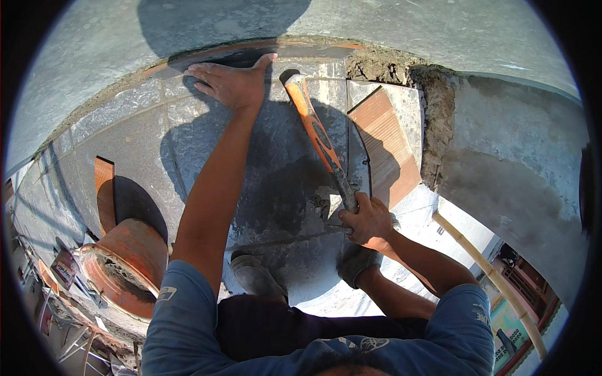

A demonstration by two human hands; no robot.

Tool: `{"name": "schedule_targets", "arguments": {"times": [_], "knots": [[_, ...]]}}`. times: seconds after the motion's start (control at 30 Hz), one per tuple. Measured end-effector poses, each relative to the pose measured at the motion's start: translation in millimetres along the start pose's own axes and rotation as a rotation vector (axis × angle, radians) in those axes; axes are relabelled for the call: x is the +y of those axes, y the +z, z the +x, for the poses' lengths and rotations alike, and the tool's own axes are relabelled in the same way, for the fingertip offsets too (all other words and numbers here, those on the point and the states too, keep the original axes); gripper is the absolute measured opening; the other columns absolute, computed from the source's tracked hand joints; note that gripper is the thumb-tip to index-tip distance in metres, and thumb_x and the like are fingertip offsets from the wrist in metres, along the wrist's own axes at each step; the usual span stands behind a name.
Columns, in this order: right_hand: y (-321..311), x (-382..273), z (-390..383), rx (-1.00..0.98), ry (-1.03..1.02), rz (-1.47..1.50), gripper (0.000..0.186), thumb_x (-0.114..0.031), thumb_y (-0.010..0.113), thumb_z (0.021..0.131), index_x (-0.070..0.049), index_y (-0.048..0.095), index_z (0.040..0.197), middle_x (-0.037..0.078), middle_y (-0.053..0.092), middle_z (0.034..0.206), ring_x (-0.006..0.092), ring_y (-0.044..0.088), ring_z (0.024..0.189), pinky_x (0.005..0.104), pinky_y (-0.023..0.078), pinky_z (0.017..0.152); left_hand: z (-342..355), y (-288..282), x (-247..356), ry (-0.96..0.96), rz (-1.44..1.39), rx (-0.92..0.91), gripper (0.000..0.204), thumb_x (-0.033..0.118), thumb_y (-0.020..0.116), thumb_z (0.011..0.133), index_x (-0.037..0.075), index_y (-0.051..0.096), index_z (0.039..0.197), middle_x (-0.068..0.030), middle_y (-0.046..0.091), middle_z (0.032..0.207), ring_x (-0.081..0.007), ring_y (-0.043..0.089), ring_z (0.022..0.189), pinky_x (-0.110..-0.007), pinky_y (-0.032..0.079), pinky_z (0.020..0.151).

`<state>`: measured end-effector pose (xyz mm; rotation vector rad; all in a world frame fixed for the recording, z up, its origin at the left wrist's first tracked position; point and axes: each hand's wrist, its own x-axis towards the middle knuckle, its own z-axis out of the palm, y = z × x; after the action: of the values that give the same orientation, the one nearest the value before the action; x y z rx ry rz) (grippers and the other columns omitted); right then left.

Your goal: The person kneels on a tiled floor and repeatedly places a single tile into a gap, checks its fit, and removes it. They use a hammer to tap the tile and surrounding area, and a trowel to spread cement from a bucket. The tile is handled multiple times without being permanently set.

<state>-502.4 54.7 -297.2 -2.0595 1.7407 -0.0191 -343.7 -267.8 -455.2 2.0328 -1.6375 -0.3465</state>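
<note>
Standing at the lower left, an orange bucket [132, 250] turns its mouth toward the lower left, its rim crusted and grey residue showing inside; how deep that goes cannot be told. Just beyond the bucket is a narrow orange-brown tile piece [105, 191], its far end edged dark. Over on the right, a larger ribbed tile [382, 138] lies with its reddish ridged face up, near the rough, broken mortar [436, 119] in the corner. A bamboo pole [489, 272] slants along the lower right, well apart from the hands. At the foot of the far wall [389, 25] runs a long tile strip [313, 52], dark on its face and orange along its upper edge. The left hand [232, 86] reaches to this strip, fingers fanned and thumb spread wide, gripping nothing. The right hand [370, 222] has its fingers closed around a hammer [315, 128] close to the head, so the orange handle points away toward the strip, its butt just short of it. The person's shoes [257, 274] are on the grey tiled floor [125, 144], where their shadow falls across the middle. Plain grey plaster covers the far wall and the right-hand wall [514, 125], which is patched with darker areas.
</note>
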Motion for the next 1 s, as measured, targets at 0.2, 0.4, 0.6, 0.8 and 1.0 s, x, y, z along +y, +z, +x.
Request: {"name": "schedule_targets", "arguments": {"times": [0.2,0.4,0.6,0.8,1.0], "knots": [[3.4,19.6,24.2,0.092,0.019,-0.041,0.022,-0.019,0.074,0.065,-0.024,0.068,0.086,0.009,0.05,0.088,0.0234,0.058,0.069,0.0359,0.047,0.06,0.6,-5.9,4.6,-0.007,-0.021,0.005,0.166,0.085,0.078,0.051,-0.025,-0.002,0.146,-0.0442,0.004,0.156,-0.0504,0.001,0.152,-0.056,0.005,0.123],[0.2,21.5,19.4,0.134,-0.007,-0.057,0.029,-0.023,0.076,0.061,-0.026,0.069,0.089,0.009,0.05,0.09,0.0238,0.059,0.069,0.0358,0.047,0.06,0.5,-8.1,2.7,-0.017,-0.03,0.001,0.166,0.085,0.079,0.05,-0.024,-0.001,0.146,-0.0432,0.005,0.157,-0.0493,0.001,0.152,-0.055,0.004,0.124],[4.7,12.1,2.0,-0.033,-0.036,0.009,0.033,-0.023,0.079,0.059,-0.025,0.07,0.091,0.011,0.051,0.095,0.0245,0.059,0.071,0.0363,0.048,0.062,-1.4,-6.0,5.9,-0.01,-0.014,0.009,0.167,0.086,0.077,0.05,-0.025,-0.002,0.146,-0.0441,0.005,0.156,-0.0497,0.003,0.152,-0.055,0.006,0.123],[14.0,9.2,10.4,-0.029,0.109,0.035,0.032,-0.023,0.078,0.062,-0.026,0.07,0.092,0.012,0.052,0.098,0.0267,0.06,0.073,0.0375,0.048,0.067,1.6,-0.4,3.6,0.009,0.019,0.036,0.168,0.087,0.077,0.049,-0.027,-0.003,0.144,-0.0456,0.004,0.156,-0.0504,0.004,0.152,-0.056,0.005,0.123],[23.6,12.2,16.3,0.027,0.068,0.017,0.047,-0.029,0.087,0.054,-0.024,0.073,0.098,0.014,0.053,0.102,0.0269,0.063,0.073,0.0403,0.051,0.069,2.1,0.1,1.0,0.007,0.002,0.034,0.168,0.087,0.076,0.049,-0.027,-0.003,0.144,-0.0457,0.003,0.156,-0.0506,0.002,0.152,-0.057,0.005,0.123]]}}
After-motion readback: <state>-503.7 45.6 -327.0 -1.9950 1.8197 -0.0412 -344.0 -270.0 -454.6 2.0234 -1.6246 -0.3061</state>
